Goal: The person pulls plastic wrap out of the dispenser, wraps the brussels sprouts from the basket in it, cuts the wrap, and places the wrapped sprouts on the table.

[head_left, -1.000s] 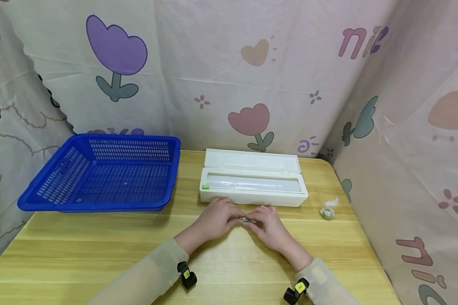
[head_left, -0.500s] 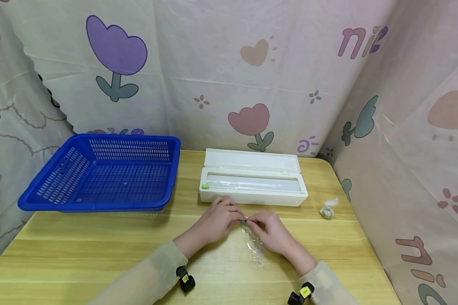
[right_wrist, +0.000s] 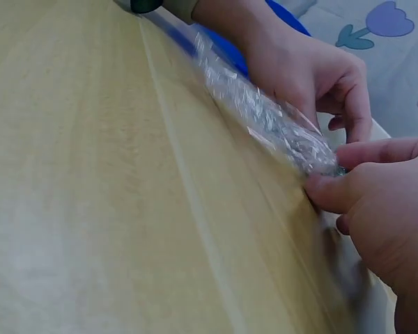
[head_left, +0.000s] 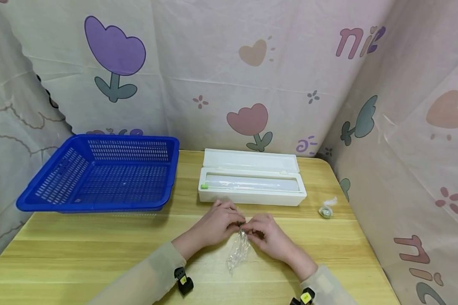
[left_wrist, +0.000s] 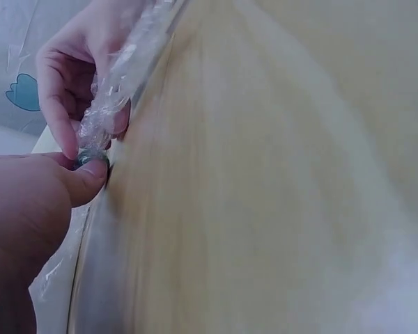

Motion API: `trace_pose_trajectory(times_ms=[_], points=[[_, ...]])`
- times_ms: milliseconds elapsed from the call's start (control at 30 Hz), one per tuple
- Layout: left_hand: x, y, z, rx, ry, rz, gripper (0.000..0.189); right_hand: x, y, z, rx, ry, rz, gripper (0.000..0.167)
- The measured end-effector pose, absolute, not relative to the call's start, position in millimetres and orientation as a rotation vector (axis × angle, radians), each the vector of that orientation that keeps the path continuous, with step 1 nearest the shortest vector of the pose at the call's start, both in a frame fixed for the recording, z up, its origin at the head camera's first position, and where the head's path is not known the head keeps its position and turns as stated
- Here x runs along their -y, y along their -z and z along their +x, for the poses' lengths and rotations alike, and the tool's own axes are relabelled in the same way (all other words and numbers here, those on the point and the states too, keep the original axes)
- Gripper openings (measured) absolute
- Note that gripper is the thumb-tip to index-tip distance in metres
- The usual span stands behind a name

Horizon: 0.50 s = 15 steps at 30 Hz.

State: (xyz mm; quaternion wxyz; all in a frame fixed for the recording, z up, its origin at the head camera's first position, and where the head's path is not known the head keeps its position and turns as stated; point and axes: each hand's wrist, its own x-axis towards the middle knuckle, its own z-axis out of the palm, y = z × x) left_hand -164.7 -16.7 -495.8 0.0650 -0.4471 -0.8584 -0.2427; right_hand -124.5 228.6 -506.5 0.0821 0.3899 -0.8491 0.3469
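A small dark green piece (left_wrist: 90, 158) is wrapped in clear cling film, most of it hidden by fingertips. My left hand (head_left: 218, 222) pinches it between thumb and fingers, just in front of the white box. From the right, my right hand (head_left: 269, 237) pinches the film right beside the green piece. A crumpled, twisted tail of cling film (head_left: 238, 253) hangs from between both hands toward the table's front. In the right wrist view this film tail (right_wrist: 265, 118) stretches past the left hand's fingers.
A white cling film box (head_left: 252, 198) with its lid up stands behind the hands, a roll inside and a green slider at its left. Further left is a blue plastic basket (head_left: 99, 207). A small film-wrapped green bundle (head_left: 325, 212) lies on the wooden table (head_left: 110, 241) at right.
The film tail came into view below the hands and swung from right to left. My right hand shifted slightly down toward the front; the left stayed nearly in place.
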Motion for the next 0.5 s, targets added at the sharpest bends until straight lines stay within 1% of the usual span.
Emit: trace_pose_trajectory(times_ms=[367,500], points=[[18.8,496.1,-158.0,2.575,0.78,-1.386,0.017,-222.9,508.7,-117.8,2.463,-0.89,1.16,0.022],[19.7,495.8,-155.5,2.627,0.808,-1.359,0.02,-223.1,508.9,-114.4,2.489,-0.91,1.136,0.02]])
